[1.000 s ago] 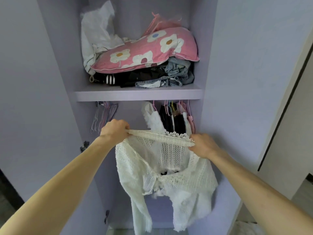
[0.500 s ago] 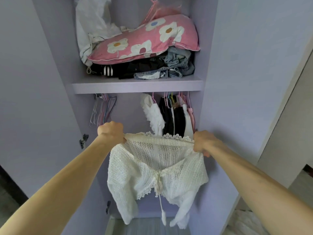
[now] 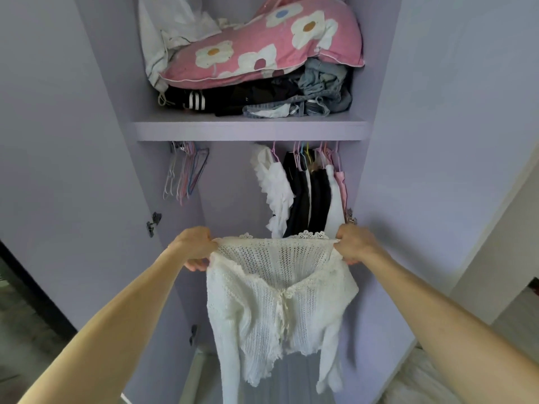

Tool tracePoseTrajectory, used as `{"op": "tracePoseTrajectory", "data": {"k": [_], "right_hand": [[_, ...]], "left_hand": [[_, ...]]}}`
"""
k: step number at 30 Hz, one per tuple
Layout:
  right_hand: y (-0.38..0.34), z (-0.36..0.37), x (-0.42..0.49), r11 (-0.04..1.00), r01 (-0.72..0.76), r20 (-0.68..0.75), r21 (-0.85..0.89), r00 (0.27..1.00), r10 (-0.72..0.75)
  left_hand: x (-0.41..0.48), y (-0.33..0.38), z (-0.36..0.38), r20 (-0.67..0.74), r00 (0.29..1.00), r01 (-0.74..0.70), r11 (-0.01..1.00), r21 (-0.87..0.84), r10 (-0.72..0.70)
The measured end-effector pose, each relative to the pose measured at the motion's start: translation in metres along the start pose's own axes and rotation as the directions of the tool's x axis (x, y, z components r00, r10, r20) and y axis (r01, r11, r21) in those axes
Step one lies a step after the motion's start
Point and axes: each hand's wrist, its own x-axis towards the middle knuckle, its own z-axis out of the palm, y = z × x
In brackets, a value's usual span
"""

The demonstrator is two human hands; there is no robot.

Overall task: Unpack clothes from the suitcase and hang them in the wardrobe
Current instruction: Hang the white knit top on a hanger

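1. Spread wider than a second ago, the left hand (image 3: 194, 247) and the right hand (image 3: 354, 244) now draw the white knit cardigan (image 3: 280, 301) taut and level in front of the open lilac wardrobe (image 3: 437, 141).
2. Both hands are closed tight on the cardigan's top edge, one at each end, with fingers curled into the knit. The garment hangs free below them, sleeves dangling, not yet on a hanger.
3. Open-weave and lace-trimmed, it looks light, limp and stretchy, likely to snag or sag out of shape. The two ends of the top edge seem a safer hold than the thin front tie.
4. Empty hangers (image 3: 186, 173) wait at ten o'clock from the cardigan. Hung clothes (image 3: 306, 193) crowd the space at one o'clock, beneath the shelf (image 3: 250, 131).
5. Pale fabric at five o'clock may be bedding, though it is too blurred to tell. No suitcase is in view.
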Motion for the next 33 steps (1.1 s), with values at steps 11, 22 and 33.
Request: {"op": "tracePoseTrajectory", "data": {"k": [11,22,33], "right_hand": [[-0.024,0.027,-0.005,0.798,-0.246,0.391,0.55,0.92,0.014],[-0.127,0.021,-0.006,0.395,-0.214,0.291,0.893,0.946,-0.144],[-0.148,0.025,0.046,0.471,-0.169,0.303,0.866,0.926,-0.224]], "left_hand": [[0.011,-0.046,-0.001,0.252,0.961,-0.06,0.975,-0.216,0.115],[0.01,-0.024,0.01,-0.179,0.936,-0.323,0.541,-0.776,0.303],[0.045,-0.008,0.009,-0.195,0.924,-0.379,0.859,-0.345,0.329]]}}
